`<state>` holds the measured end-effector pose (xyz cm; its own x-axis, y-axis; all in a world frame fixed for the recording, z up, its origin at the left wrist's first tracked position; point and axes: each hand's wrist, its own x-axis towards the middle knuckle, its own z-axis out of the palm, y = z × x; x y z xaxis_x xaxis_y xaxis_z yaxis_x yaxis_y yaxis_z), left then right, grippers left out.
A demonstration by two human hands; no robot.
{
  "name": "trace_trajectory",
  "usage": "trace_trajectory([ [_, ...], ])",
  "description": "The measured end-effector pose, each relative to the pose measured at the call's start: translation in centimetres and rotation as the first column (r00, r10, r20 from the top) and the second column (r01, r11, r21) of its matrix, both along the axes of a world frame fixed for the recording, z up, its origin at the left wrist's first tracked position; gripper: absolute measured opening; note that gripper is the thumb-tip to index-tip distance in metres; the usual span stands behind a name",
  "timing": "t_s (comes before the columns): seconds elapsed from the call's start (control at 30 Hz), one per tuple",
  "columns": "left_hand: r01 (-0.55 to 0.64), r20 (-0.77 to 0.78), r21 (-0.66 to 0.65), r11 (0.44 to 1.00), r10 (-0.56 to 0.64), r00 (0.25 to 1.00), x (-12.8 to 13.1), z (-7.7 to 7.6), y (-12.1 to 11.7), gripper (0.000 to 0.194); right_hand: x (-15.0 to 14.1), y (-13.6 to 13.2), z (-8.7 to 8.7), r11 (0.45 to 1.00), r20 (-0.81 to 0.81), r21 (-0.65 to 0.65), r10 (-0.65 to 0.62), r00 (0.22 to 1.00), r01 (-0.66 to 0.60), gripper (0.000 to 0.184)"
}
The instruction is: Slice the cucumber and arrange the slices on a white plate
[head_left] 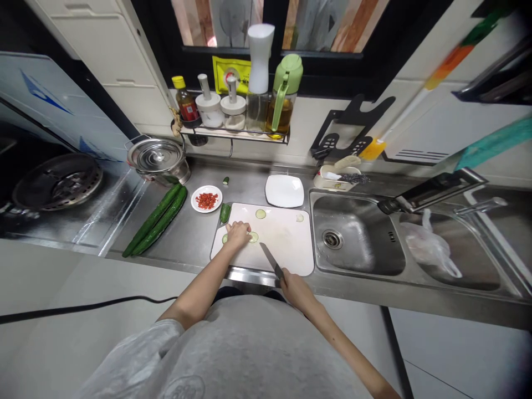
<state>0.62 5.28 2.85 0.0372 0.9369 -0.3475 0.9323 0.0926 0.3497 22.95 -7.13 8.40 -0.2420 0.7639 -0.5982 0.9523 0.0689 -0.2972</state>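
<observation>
My left hand rests curled on the white cutting board, pressing down on a piece of cucumber whose cut face shows beside my fingers. My right hand grips the handle of a knife at the board's near edge, the blade pointing toward the left hand. Loose cucumber slices lie at the board's far side. A short cucumber piece sits off the board's far left corner.
Two whole cucumbers lie left of the board. A small dish of chopped red chili, a white square plate, a lidded steel pot and a spice rack stand behind. A double sink is right, with a plastic bag.
</observation>
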Motion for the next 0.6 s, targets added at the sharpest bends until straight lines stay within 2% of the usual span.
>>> trace_trajectory([
  [0.17,-0.027,0.040,0.000,1.000,0.027,0.999,0.5,0.1,-0.3,0.013,1.6,-0.1,-0.5,0.993,-0.045,0.060,-0.094,0.995,0.097,0.024],
  [0.37,-0.065,0.131,-0.004,0.998,0.065,0.989,1.0,1.5,-1.1,0.014,2.5,0.3,-0.6,0.990,-0.062,0.087,-0.109,0.992,0.114,0.027],
  [0.47,-0.095,0.182,-0.005,0.995,0.095,0.979,0.5,2.2,-1.8,0.017,2.4,0.4,-0.6,0.992,-0.050,0.075,-0.102,0.993,0.106,0.027],
  [0.6,-0.179,0.239,-0.021,0.984,0.179,0.955,-1.6,2.6,-2.8,0.019,2.1,0.5,-0.7,0.994,-0.056,0.074,-0.078,0.995,0.082,0.025],
])
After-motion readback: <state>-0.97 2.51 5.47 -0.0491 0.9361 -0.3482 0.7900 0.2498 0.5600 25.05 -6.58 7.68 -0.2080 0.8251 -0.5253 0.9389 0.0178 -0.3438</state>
